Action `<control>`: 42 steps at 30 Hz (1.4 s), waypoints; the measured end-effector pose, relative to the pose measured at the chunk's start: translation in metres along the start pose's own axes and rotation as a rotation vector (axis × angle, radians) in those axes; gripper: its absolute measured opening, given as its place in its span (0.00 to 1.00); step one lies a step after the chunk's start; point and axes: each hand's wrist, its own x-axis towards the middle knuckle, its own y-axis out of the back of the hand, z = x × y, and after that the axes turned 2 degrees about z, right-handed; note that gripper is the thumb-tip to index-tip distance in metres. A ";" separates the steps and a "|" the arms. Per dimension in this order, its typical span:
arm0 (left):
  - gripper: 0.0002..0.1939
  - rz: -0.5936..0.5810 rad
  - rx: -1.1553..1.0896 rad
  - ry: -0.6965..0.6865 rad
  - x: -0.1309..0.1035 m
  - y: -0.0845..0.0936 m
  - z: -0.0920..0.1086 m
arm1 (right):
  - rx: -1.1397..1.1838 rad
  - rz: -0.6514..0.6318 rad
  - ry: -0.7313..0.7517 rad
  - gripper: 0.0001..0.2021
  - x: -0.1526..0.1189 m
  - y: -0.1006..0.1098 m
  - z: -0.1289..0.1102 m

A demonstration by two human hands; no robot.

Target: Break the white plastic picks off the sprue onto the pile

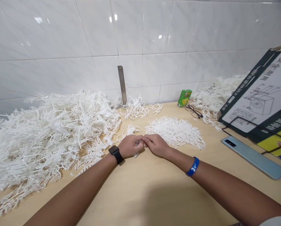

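Observation:
My left hand (pixel 130 146) and my right hand (pixel 156 144) meet above the table, thumbs and fingertips touching. The left fingers are curled around white branched plastic pieces (pixel 136 154), whose thin ends poke out below. My right fingers pinch at the same spot, though the part between the fingertips is mostly hidden. Just beyond the right hand lies a flat heap of short white plastic sticks (pixel 175 130). Left of my left hand rises a large tangled pile of white branched plastic sprigs (pixel 53 131). A few loose white bits (pixel 132 129) lie just behind the left hand.
A metal strip (pixel 122 84) stands against the tiled wall, with a small white pile (pixel 137 107) beside it. To the right are a green box (pixel 184 98), eyeglasses (pixel 194 111), more white sprigs (pixel 217 94), a phone (pixel 253 157) and a large printed carton (pixel 260 94).

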 end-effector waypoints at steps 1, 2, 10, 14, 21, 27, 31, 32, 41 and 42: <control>0.10 0.003 -0.004 -0.003 0.000 0.000 0.000 | 0.002 0.001 0.001 0.18 0.000 0.000 0.000; 0.11 0.005 -0.006 -0.003 0.000 0.000 0.000 | 0.003 0.000 0.003 0.18 0.000 0.000 0.000; 0.10 0.037 0.032 0.015 0.000 -0.002 0.001 | -0.070 0.045 0.008 0.17 0.000 -0.001 -0.001; 0.12 0.069 -0.003 0.029 0.001 -0.002 0.004 | -0.175 0.144 0.024 0.17 -0.002 -0.002 -0.007; 0.15 0.137 0.008 0.031 0.002 -0.002 0.007 | -0.295 0.257 0.047 0.15 -0.004 -0.005 -0.011; 0.16 0.183 0.026 0.023 0.005 -0.004 0.008 | -0.343 0.298 0.032 0.14 -0.003 -0.008 -0.014; 0.19 0.185 0.087 -0.019 0.003 -0.003 0.008 | -0.343 0.335 0.013 0.15 0.000 0.002 -0.014; 0.20 0.165 0.111 -0.054 0.001 -0.002 0.007 | -0.338 0.373 -0.022 0.17 0.002 0.008 -0.013; 0.23 0.196 0.116 0.038 -0.002 0.002 0.002 | -0.421 0.435 -0.106 0.17 0.006 0.037 0.012; 0.22 0.197 0.112 0.043 -0.002 0.003 0.002 | -0.433 0.422 -0.087 0.17 0.006 0.035 0.013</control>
